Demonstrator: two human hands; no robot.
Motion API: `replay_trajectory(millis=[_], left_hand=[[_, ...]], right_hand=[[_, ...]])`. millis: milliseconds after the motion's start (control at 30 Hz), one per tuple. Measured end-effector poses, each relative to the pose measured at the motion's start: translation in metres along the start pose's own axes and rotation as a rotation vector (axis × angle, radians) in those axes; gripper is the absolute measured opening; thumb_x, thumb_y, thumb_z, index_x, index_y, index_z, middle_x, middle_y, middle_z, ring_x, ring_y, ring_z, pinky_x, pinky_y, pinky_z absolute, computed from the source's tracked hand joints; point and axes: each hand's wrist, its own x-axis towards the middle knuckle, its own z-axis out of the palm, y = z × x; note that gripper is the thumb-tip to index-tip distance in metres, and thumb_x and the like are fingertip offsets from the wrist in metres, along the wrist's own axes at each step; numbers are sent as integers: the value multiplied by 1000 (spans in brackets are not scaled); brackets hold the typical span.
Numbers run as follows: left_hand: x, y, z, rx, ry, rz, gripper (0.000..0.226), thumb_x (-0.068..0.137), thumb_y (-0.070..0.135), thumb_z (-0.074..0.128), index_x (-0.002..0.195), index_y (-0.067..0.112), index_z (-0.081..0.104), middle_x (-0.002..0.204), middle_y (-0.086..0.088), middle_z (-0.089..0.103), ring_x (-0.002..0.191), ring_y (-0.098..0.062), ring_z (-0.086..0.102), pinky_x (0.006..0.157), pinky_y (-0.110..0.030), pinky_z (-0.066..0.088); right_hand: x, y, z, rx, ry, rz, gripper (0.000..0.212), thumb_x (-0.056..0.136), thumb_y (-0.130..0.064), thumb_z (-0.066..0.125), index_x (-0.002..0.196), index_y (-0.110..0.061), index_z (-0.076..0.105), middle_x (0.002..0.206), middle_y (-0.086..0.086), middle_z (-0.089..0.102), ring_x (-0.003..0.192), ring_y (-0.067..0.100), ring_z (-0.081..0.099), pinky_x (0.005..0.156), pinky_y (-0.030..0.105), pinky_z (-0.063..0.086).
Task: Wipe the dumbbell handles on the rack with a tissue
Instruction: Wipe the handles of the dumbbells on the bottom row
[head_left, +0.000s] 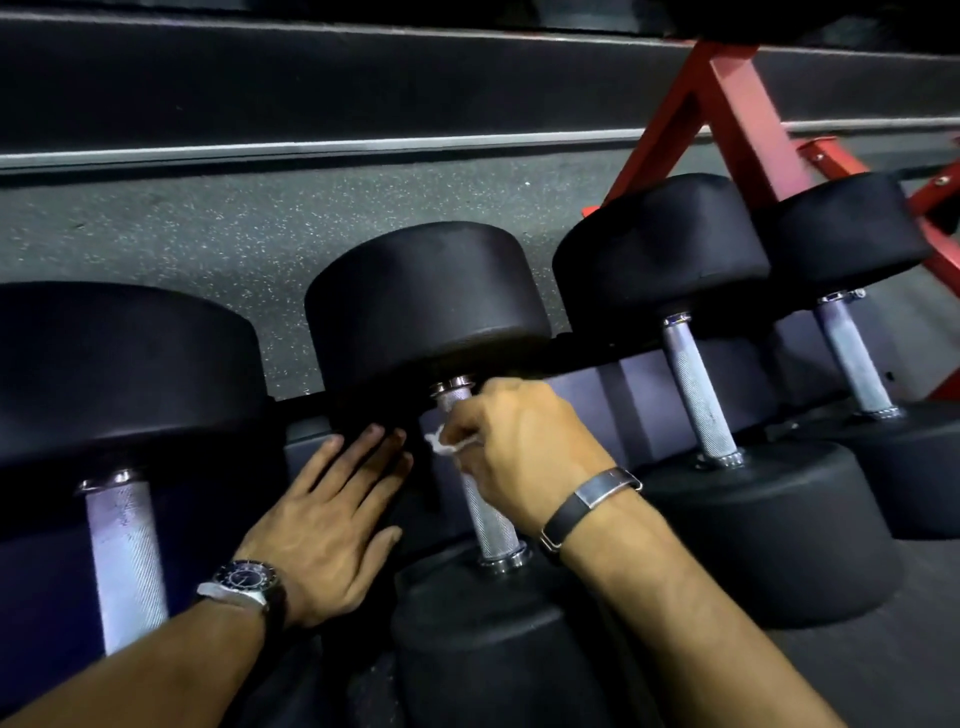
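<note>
Several black dumbbells lie side by side on the rack, each with a knurled silver handle. My right hand (514, 447) grips a white tissue (445, 442) wrapped against the upper part of the middle dumbbell's handle (488, 525). Only a small corner of the tissue shows beside my fingers. My left hand (327, 519) lies flat with straight fingers on the rack (597, 387) just left of that handle, its fingertips touching the far black head (426, 301). Other handles stand free at the left (124, 561) and at the right (698, 389), (852, 353).
Red steel legs (727, 98) of the rack frame rise at the upper right. Grey speckled rubber flooring (208, 228) shows behind the dumbbells, with a dark shelf and metal rail (311, 148) above. The dumbbell heads sit close together.
</note>
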Motion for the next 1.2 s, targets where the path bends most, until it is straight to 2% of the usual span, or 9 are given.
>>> replay_trajectory(millis=[100, 267, 433, 533, 633, 833, 967, 1133, 1200], left_hand=[[1, -1, 0, -10, 11, -3, 65, 93, 46, 40, 143, 5, 51, 158, -15, 33, 150, -32, 23, 117, -55, 24], [0, 0, 1, -13, 11, -2, 67, 94, 46, 39, 146, 5, 48, 159, -14, 32, 151, -31, 20, 118, -54, 22], [1, 1, 0, 7, 13, -2, 67, 93, 46, 39, 146, 5, 47, 158, -16, 32, 150, -32, 22, 118, -54, 22], [1, 1, -1, 8, 1, -10, 67, 94, 46, 39, 146, 4, 47, 159, -15, 31, 151, -31, 21, 118, -54, 23], [1, 2, -3, 21, 4, -10, 68, 93, 45, 39, 146, 4, 46, 158, -16, 33, 150, -32, 22, 118, -55, 24], [1, 3, -3, 24, 0, -15, 69, 92, 46, 40, 146, 4, 46, 158, -16, 34, 150, -32, 23, 117, -55, 25], [2, 3, -4, 18, -18, -19, 68, 92, 46, 40, 146, 5, 47, 158, -15, 34, 150, -31, 22, 117, -55, 25], [0, 2, -4, 5, -19, -14, 67, 94, 46, 39, 148, 6, 45, 159, -15, 33, 151, -32, 21, 119, -55, 22], [1, 1, -4, 8, -14, -13, 67, 94, 46, 39, 148, 7, 44, 159, -14, 32, 151, -31, 21, 119, -54, 21]], right_hand=[[-5, 2, 0, -11, -74, -6, 18, 81, -19, 69, 96, -28, 74, 95, 1, 69, 90, 26, 65, 75, 31, 54], [-2, 1, -1, -26, -14, -5, 23, 83, -15, 68, 100, -29, 73, 101, 1, 65, 92, 27, 64, 72, 30, 51], [-5, 6, -3, 9, 1, 41, 11, 83, -26, 72, 93, -31, 73, 94, -2, 70, 89, 22, 65, 74, 29, 53], [-12, 6, -5, -1, -159, 42, 7, 82, -29, 72, 89, -29, 74, 87, -1, 72, 87, 22, 67, 77, 30, 55], [-17, 12, -7, 63, -122, 69, 8, 80, -33, 74, 86, -28, 75, 84, -2, 73, 86, 19, 67, 79, 31, 55], [-25, 19, -9, 46, -295, 72, 9, 74, -26, 83, 80, -24, 76, 73, -11, 69, 76, 5, 66, 73, 22, 55], [-22, 18, -16, 10, -396, 31, 11, 76, -34, 81, 81, -25, 77, 74, -7, 73, 74, 5, 67, 73, 25, 56], [12, 13, -6, 152, 208, -11, 10, 80, -22, 75, 88, -27, 78, 83, -4, 75, 82, 11, 68, 77, 23, 51], [16, 9, 2, 147, 259, -6, 17, 81, -22, 72, 94, -31, 78, 91, -4, 75, 88, 15, 69, 82, 27, 52]])
